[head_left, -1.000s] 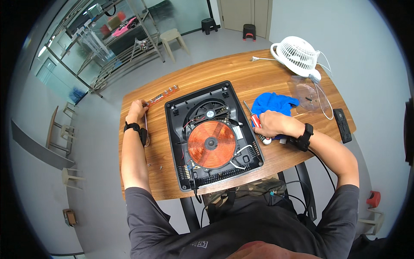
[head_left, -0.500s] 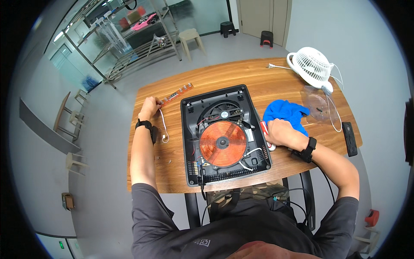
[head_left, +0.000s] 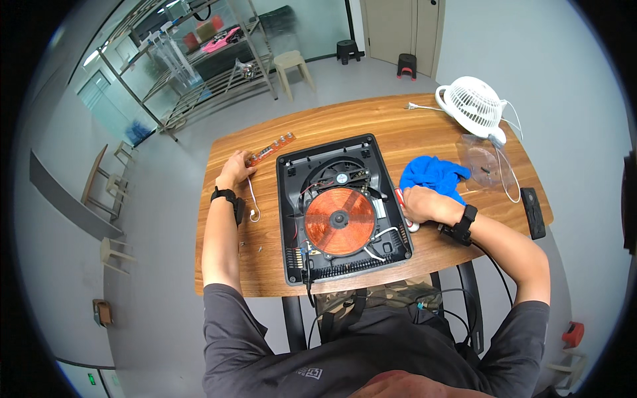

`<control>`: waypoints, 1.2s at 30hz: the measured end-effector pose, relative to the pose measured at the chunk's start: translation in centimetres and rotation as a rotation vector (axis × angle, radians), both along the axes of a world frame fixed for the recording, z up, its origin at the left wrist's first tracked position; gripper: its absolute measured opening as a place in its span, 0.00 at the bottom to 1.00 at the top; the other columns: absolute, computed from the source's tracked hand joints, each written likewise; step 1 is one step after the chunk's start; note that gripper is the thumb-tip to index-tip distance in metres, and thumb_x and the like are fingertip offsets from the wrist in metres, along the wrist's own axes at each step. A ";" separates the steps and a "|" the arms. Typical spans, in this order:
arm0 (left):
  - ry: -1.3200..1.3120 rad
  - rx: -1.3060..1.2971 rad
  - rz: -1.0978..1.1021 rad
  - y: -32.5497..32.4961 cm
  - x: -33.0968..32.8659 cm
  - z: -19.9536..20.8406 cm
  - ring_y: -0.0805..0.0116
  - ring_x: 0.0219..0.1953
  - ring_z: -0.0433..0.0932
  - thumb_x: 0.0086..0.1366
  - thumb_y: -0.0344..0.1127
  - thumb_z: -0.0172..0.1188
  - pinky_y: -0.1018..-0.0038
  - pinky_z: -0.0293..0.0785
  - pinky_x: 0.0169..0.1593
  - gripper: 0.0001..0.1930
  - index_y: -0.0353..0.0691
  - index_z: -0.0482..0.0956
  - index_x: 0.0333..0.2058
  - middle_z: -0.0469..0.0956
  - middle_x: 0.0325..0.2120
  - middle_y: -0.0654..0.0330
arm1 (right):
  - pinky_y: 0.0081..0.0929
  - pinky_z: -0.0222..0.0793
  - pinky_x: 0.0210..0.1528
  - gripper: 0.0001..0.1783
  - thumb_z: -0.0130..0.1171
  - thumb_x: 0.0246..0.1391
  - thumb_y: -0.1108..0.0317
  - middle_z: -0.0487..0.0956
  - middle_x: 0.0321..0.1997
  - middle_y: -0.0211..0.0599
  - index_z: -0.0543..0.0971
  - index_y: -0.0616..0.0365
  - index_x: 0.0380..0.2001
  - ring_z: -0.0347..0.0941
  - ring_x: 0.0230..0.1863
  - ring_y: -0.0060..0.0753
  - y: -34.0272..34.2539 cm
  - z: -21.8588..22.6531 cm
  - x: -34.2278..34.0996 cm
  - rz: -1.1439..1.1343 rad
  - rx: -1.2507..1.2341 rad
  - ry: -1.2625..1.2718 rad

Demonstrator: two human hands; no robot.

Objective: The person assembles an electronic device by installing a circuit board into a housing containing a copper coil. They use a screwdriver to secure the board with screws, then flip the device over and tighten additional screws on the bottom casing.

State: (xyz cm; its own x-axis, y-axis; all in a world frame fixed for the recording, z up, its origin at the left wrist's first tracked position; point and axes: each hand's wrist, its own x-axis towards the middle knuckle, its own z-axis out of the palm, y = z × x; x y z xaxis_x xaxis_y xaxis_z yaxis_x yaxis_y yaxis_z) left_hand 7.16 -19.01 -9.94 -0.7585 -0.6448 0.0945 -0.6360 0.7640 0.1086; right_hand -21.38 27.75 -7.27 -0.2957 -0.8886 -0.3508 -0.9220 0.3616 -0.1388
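screwdriver (head_left: pixel 399 196) and right hand (head_left: pixel 424 204) have moved closer to the black housing (head_left: pixel 310 154) since one second ago, and the white lead (head_left: pixel 253 199), which ran along the left wrist before, now curves on the table (head_left: pixel 245 272) apart from it. the right fingers are curled closed around the red and white handle, just beside the right edge of the housing; the shaft is hidden. the left hand (head_left: pixel 234 169) reaches forward with fingers a little bent, at the near end of the narrow orange circuit strip (head_left: pixel 273 148). the fingertips are small in this view, so i cannot tell if they pinch the strip or only touch it. this strip lies slanted on the table, left of the housing's far corner. the housing lies open, with a round copper coil (head_left: pixel 325 212) inside. a blue cloth (head_left: pixel 428 174) is crumpled behind the right hand, and a white fan (head_left: pixel 472 103) is at the far right.
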 end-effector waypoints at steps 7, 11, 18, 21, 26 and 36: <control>0.021 0.103 -0.036 0.4 -1.3 0.2 0.46 0.51 0.78 0.60 0.36 0.68 0.59 0.75 0.54 0.20 0.39 0.80 0.51 0.81 0.46 0.46 | 0.40 0.77 0.42 0.24 0.45 0.65 0.60 0.83 0.19 0.42 0.83 0.64 0.25 0.83 0.33 0.46 -0.5 2.5 -0.9 -0.012 0.160 -0.284; 0.051 0.021 -0.063 0.2 -1.2 -0.3 0.45 0.46 0.80 0.60 0.34 0.68 0.58 0.76 0.51 0.16 0.38 0.81 0.47 0.83 0.40 0.46 | 0.36 0.77 0.44 0.25 0.45 0.66 0.59 0.83 0.19 0.40 0.83 0.65 0.25 0.84 0.33 0.43 -0.7 2.4 -0.9 0.008 0.146 -0.256; 0.104 0.048 0.010 0.9 -0.9 0.3 0.50 0.38 0.84 0.56 0.31 0.71 0.61 0.78 0.45 0.13 0.34 0.84 0.39 0.85 0.33 0.47 | 0.36 0.76 0.45 0.30 0.46 0.67 0.52 0.83 0.19 0.38 0.83 0.64 0.22 0.82 0.32 0.41 -0.8 2.4 -1.5 -0.065 0.137 -0.301; 0.119 0.103 0.066 0.9 -0.1 1.2 0.54 0.36 0.84 0.55 0.31 0.72 0.63 0.79 0.43 0.14 0.35 0.85 0.40 0.85 0.32 0.48 | 0.36 0.75 0.44 0.33 0.47 0.67 0.47 0.83 0.19 0.36 0.83 0.61 0.17 0.81 0.31 0.41 -0.8 2.6 -1.9 -0.084 0.080 -0.321; 0.119 0.144 0.156 1.1 1.7 4.3 0.55 0.39 0.85 0.53 0.34 0.75 0.64 0.79 0.46 0.17 0.38 0.86 0.42 0.85 0.34 0.48 | 0.36 0.76 0.47 0.34 0.47 0.67 0.44 0.83 0.19 0.35 0.84 0.58 0.17 0.81 0.31 0.39 -1.1 4.7 -2.7 -0.124 0.029 -0.309; 0.164 0.134 -0.247 9.1 -5.7 12.0 0.56 0.38 0.86 0.52 0.34 0.75 0.66 0.81 0.45 0.16 0.36 0.86 0.40 0.86 0.33 0.49 | 0.44 0.75 0.47 0.20 0.67 0.56 0.57 0.84 0.40 0.49 0.79 0.61 0.43 0.80 0.45 0.54 -6.1 4.7 -8.3 0.093 -0.559 -0.153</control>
